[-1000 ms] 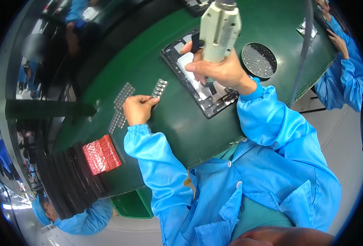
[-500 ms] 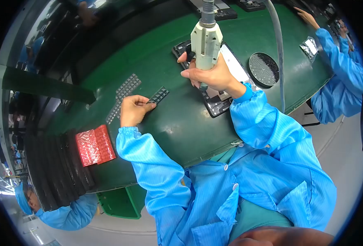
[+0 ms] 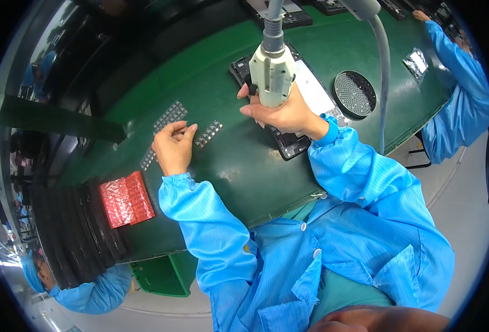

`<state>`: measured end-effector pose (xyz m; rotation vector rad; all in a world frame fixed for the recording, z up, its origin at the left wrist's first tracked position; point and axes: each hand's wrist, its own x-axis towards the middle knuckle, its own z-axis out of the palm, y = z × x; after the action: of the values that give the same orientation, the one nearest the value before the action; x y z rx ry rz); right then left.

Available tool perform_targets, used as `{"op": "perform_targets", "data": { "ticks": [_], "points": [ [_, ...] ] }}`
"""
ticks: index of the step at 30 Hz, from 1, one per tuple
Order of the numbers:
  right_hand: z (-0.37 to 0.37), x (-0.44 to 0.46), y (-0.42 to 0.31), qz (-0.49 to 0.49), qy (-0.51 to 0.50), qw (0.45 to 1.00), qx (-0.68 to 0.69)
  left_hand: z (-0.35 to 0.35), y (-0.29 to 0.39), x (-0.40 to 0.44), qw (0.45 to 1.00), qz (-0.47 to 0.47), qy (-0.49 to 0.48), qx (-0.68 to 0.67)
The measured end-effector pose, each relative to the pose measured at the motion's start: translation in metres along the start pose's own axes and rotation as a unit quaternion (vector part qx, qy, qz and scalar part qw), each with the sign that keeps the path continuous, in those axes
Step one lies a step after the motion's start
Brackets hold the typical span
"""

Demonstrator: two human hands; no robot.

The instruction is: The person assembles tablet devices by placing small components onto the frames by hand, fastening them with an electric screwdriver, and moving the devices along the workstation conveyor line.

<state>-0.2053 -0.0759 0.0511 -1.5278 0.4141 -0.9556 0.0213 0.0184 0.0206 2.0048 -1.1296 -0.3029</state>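
Observation:
My right hand (image 3: 283, 113) grips a cream-coloured power screwdriver (image 3: 272, 74) held upright over a black-framed device panel (image 3: 316, 91). The tool's lower end is hidden behind my fingers. My left hand (image 3: 172, 148) is just left of a small strip of square dark and silvery pieces (image 3: 209, 134) on the green table. Its fingers are bent, with the thumb and forefinger slightly apart, and nothing shows between them. More strips of the same kind (image 3: 170, 115) lie beyond and partly behind that hand.
A round dish of small dark parts (image 3: 355, 93) stands right of the panel, near a clear bag (image 3: 416, 65). Left are a red bubble-wrap pouch (image 3: 126, 199) and stacked black pieces (image 3: 73, 227). A grey hose (image 3: 385, 83) hangs down. Another person's blue sleeve (image 3: 457, 72) is at right.
My left hand has let go of the small strip, which now lies on the table, and has drawn back slightly left. The screwdriver and right hand have shifted a little left.

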Motion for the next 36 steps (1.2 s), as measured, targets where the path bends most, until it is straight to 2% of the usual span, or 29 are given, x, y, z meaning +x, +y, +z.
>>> {"op": "perform_targets", "data": {
  "ticks": [3, 4, 6, 8, 10, 12, 17, 22, 26, 27, 28, 29, 30, 32, 34, 36],
  "points": [
    [-0.003, 0.001, -0.001, -0.024, 0.022, 0.999, 0.003, 0.017, 0.009, -0.004, 0.993, 0.102, 0.056, 0.009],
    [-0.005, 0.001, -0.006, -0.031, 0.042, 0.998, 0.021, 0.026, 0.017, -0.008, 0.982, 0.164, 0.094, 0.000],
    [-0.014, 0.002, -0.013, -0.062, 0.088, 0.993, 0.054, 0.045, 0.048, -0.025, 0.951, 0.289, 0.094, -0.050],
    [-0.030, 0.002, -0.022, -0.093, 0.132, 0.985, 0.057, 0.073, 0.063, -0.049, 0.908, 0.413, 0.004, -0.071],
    [-0.048, 0.000, -0.027, -0.094, 0.143, 0.985, 0.008, 0.090, 0.089, -0.076, 0.871, 0.469, -0.107, -0.102],
    [-0.067, -0.001, -0.022, -0.112, 0.151, 0.982, -0.010, 0.106, 0.097, -0.095, 0.847, 0.520, -0.110, 0.009],
    [-0.091, -0.015, -0.019, -0.077, 0.154, 0.984, -0.041, 0.114, 0.076, -0.080, 0.891, 0.446, -0.058, 0.055],
    [-0.090, -0.020, -0.016, -0.028, 0.134, 0.990, 0.025, 0.100, 0.061, -0.003, 0.895, 0.430, -0.004, 0.117],
    [-0.084, -0.021, -0.005, -0.045, 0.085, 0.995, 0.017, 0.083, 0.075, 0.077, 0.940, 0.269, -0.069, 0.199],
    [-0.084, -0.019, 0.005, -0.113, 0.081, 0.990, -0.033, 0.089, 0.056, 0.102, 0.932, 0.273, -0.043, 0.236],
    [-0.082, -0.020, 0.012, -0.130, 0.068, 0.987, -0.059, 0.096, 0.041, 0.121, 0.922, 0.278, -0.016, 0.271],
    [-0.079, -0.021, 0.019, -0.134, 0.068, 0.988, -0.047, 0.098, 0.049, 0.126, 0.909, 0.267, -0.029, 0.320],
    [-0.075, -0.022, 0.025, -0.139, 0.069, 0.987, -0.035, 0.105, 0.058, 0.126, 0.912, 0.271, -0.035, 0.307],
    [-0.067, -0.019, 0.029, -0.207, 0.109, 0.964, -0.128, 0.121, 0.080, 0.122, 0.960, 0.213, -0.106, 0.146],
    [-0.069, -0.025, 0.011, -0.161, 0.047, 0.985, -0.026, 0.153, 0.068, 0.142, 0.869, 0.401, -0.092, 0.275],
    [-0.066, -0.026, 0.014, -0.163, 0.033, 0.985, -0.035, 0.168, 0.110, 0.139, 0.854, 0.431, -0.135, 0.258]
  ]
}}
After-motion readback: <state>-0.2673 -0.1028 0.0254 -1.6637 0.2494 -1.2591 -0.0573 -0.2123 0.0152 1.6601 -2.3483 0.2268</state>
